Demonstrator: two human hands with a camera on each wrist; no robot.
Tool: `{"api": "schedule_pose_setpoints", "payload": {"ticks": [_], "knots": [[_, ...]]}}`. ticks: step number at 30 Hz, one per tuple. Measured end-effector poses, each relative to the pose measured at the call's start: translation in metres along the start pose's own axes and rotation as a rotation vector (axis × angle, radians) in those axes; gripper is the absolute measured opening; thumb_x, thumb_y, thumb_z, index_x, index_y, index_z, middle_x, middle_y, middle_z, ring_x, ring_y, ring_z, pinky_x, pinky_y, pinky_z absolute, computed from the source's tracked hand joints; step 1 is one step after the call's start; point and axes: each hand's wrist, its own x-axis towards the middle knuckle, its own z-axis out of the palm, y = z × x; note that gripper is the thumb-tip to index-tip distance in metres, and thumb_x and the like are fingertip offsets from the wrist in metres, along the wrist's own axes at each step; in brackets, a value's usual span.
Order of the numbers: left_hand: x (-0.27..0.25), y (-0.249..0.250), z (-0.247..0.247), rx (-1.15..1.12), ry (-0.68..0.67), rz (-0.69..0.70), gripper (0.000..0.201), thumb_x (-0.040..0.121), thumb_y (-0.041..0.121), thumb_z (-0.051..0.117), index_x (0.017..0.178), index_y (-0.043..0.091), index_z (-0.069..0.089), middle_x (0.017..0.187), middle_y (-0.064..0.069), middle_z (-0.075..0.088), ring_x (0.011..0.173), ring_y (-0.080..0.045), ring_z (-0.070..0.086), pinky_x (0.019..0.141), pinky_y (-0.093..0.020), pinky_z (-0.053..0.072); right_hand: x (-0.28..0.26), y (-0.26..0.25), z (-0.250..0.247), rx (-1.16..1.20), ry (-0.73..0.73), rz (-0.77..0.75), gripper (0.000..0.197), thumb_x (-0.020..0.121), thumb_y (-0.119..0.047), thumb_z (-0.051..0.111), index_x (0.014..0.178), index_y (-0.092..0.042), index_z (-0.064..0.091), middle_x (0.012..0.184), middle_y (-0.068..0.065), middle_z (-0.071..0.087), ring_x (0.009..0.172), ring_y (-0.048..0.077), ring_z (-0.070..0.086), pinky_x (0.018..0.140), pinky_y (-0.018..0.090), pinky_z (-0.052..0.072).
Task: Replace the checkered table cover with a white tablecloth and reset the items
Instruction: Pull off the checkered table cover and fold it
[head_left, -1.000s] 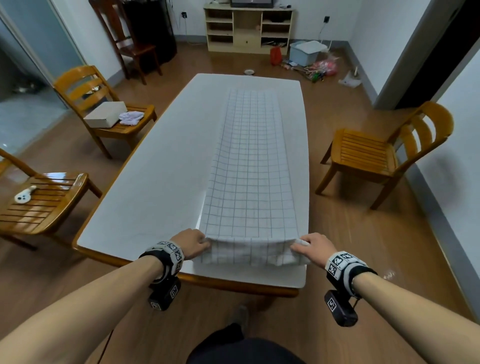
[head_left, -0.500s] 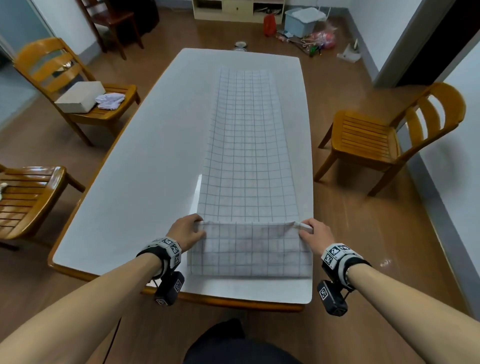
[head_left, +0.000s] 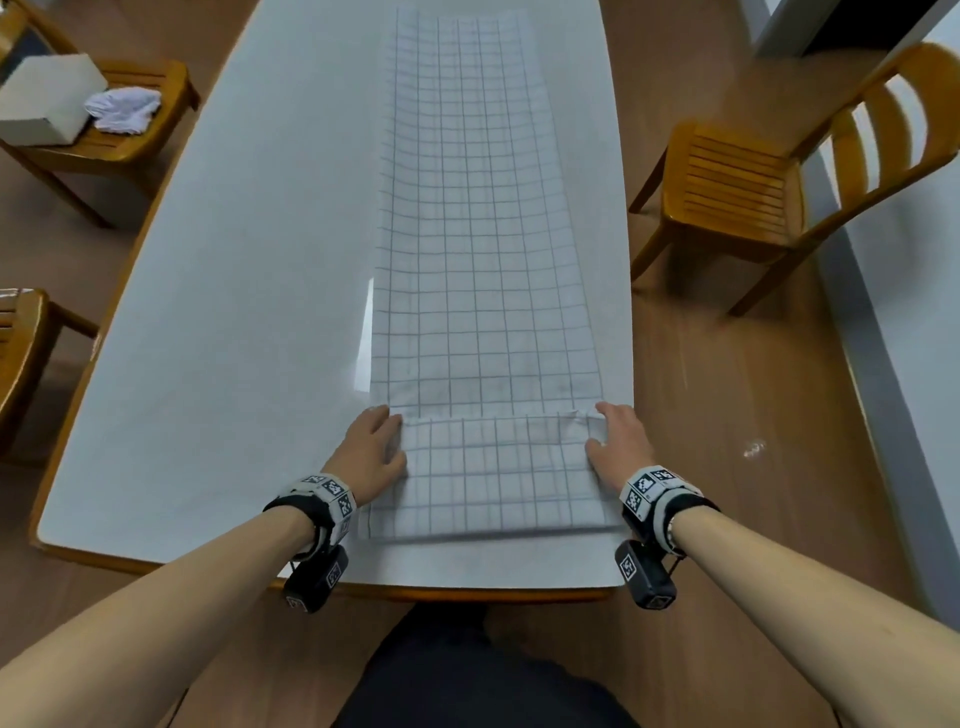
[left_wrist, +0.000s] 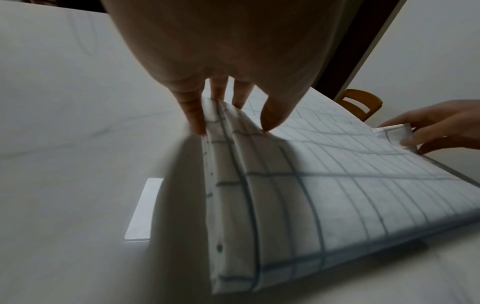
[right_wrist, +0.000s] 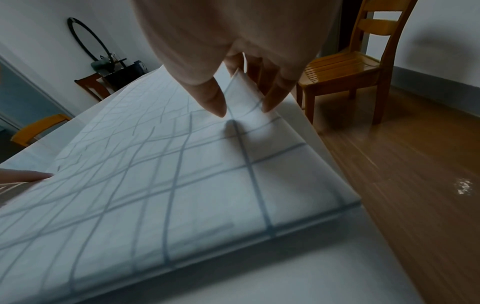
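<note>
Though end-folded, checkered cover (head_left: 483, 234) lengthwise.

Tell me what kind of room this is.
Probably a home dining room: a long white-topped table with wooden chairs around it on a wood-look floor, and a checkered cover being folded on it.

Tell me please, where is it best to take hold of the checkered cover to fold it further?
Probably the checkered cover is best held at the two corners of its folded-over near end, coming from the sides: the left hand and right hand already pinch there, and the long strip lies flat on the table, so that doubled edge lifts evenly.
</note>
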Motion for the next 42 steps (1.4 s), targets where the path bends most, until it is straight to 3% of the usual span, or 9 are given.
{"api": "schedule_pose_setpoints", "payload": {"ticks": [7, 13, 17, 19, 23, 27, 32, 36, 42], "knots": [[-0.009, 0.004, -0.012, 0.238, 0.059, 0.086, 0.062, 0.093, 0.027, 0.059, 0.149, 0.014, 0.036, 0.161, -0.009, 0.021, 0.151, -0.027, 0.012, 0.118, -0.043, 0.026, -0.010, 0.004, -0.007, -0.077, 0.068, -0.062, 0.068, 0.093, -0.017, 0.057, 0.154, -0.013, 0.025, 0.163, 0.003, 0.017, 0.147, 0.023, 0.020, 0.117, 0.037, 0.027], [-0.030, 0.013, -0.001, 0.480, 0.050, 0.368, 0.060, 0.081, 0.022, 0.071, 0.137, 0.018, 0.052, 0.152, -0.010, 0.040, 0.141, -0.031, 0.038, 0.109, -0.044, 0.040, -0.028, 0.011, -0.013, -0.244, 0.040, -0.292, 0.065, 0.094, -0.013, 0.049, 0.155, -0.016, 0.026, 0.164, 0.000, 0.017, 0.150, 0.017, 0.016, 0.121, 0.033, 0.019], [-0.052, 0.016, 0.012, 0.600, 0.058, 0.377, 0.052, 0.069, 0.027, 0.076, 0.117, 0.022, 0.059, 0.134, -0.008, 0.056, 0.120, -0.030, 0.058, 0.088, -0.040, 0.054, -0.047, 0.020, -0.006, -0.382, -0.072, -0.367, 0.064, 0.099, -0.021, 0.044, 0.157, -0.014, 0.021, 0.166, 0.002, 0.009, 0.153, 0.017, 0.007, 0.124, 0.033, 0.013], [-0.062, 0.014, 0.023, 0.619, 0.048, 0.324, 0.064, 0.071, 0.031, 0.073, 0.130, 0.016, 0.053, 0.143, -0.012, 0.049, 0.131, -0.033, 0.050, 0.094, -0.043, 0.052, -0.056, 0.027, -0.001, -0.410, -0.124, -0.346, 0.068, 0.098, -0.028, 0.046, 0.158, -0.014, 0.016, 0.167, 0.002, 0.003, 0.153, 0.018, 0.004, 0.124, 0.033, 0.013], [-0.081, 0.015, 0.041, 0.686, -0.107, 0.193, 0.078, 0.093, 0.040, 0.048, 0.156, 0.014, 0.011, 0.164, -0.012, -0.001, 0.152, -0.029, 0.003, 0.120, -0.045, 0.021, -0.074, 0.040, 0.010, -0.425, -0.219, -0.342, 0.090, 0.093, -0.056, 0.052, 0.159, -0.017, 0.006, 0.167, 0.000, -0.006, 0.153, 0.018, 0.000, 0.123, 0.035, 0.011], [-0.090, 0.024, 0.055, 0.753, -0.145, 0.107, 0.091, 0.090, 0.033, 0.055, 0.156, 0.008, -0.003, 0.163, -0.017, -0.012, 0.151, -0.033, -0.008, 0.122, -0.048, 0.008, -0.083, 0.046, 0.016, -0.504, -0.240, -0.375, 0.093, 0.091, -0.043, 0.058, 0.159, -0.018, -0.001, 0.166, 0.002, -0.013, 0.153, 0.017, -0.005, 0.123, 0.034, 0.013], [-0.086, 0.032, 0.069, 0.823, -0.074, 0.064, 0.097, 0.084, 0.019, 0.067, 0.154, 0.001, 0.001, 0.161, -0.024, -0.001, 0.150, -0.039, 0.002, 0.122, -0.050, 0.006, -0.078, 0.035, 0.029, -0.659, -0.130, -0.392, 0.085, 0.093, -0.026, 0.056, 0.158, -0.009, 0.005, 0.166, 0.014, -0.003, 0.153, 0.027, 0.004, 0.122, 0.038, 0.025], [-0.082, 0.029, 0.065, 0.754, 0.054, 0.113, 0.068, 0.087, 0.007, 0.052, 0.149, 0.006, 0.025, 0.158, -0.018, 0.024, 0.144, -0.034, 0.025, 0.117, -0.046, 0.023, -0.079, 0.034, 0.036, -0.683, -0.097, -0.385, 0.086, 0.093, -0.013, 0.058, 0.158, -0.006, 0.001, 0.165, 0.017, -0.004, 0.153, 0.030, 0.004, 0.122, 0.038, 0.025], [-0.090, 0.030, 0.045, 0.473, 0.001, 0.085, 0.042, 0.089, 0.003, 0.043, 0.127, 0.021, 0.049, 0.119, -0.002, 0.054, 0.112, -0.028, 0.052, 0.090, -0.044, 0.043, -0.095, 0.037, 0.012, -0.539, -0.116, -0.396, 0.063, 0.096, -0.004, 0.049, 0.154, -0.016, 0.028, 0.161, 0.003, 0.026, 0.144, 0.023, 0.031, 0.108, 0.038, 0.043]]}}
